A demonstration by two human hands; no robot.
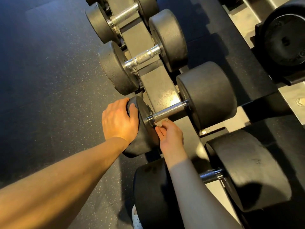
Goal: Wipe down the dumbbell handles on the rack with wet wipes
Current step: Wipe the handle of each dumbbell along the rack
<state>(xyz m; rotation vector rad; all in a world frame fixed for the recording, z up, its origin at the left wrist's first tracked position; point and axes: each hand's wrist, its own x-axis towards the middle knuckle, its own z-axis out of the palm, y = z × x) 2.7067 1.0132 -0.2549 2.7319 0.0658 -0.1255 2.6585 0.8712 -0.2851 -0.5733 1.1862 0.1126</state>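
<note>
Mid-wipe on the dumbbell (206,96) at frame centre, cradled on the rack (158,86). Bracing w/ L hand (118,119) at 9 o'clock of the handle (168,111), fingers & thumb curled over the rim of the near head (145,138). Pinching the wipe (160,122) w/ R hand (171,134) at 6 o'clock, fingertips bunched round it. Pressing it up against the handle's underside, right by the near collar. Only a scrap of wipe showing; can't tell how much is tucked into the palm.

Handling, by the look: heavy, rigid, unlikely to shift in its cradle, but prob. free to roll, so worth steadying at the head. Knurled steel grip, plenty of bite, likely to snag & shred a thin damp wipe. Better to wrap round & twist than drag hard lengthwise. Wipe soft, limp, light; needs bunching to hold pressure. Smooth collar ends prob. slicker.

Left to cover, judging by position: rest of the handle out toward 2 o'clock, plus the top side. Next dumbbell (142,57) waiting at 12 o'clock, another one (247,171) at 5 o'clock.
</note>
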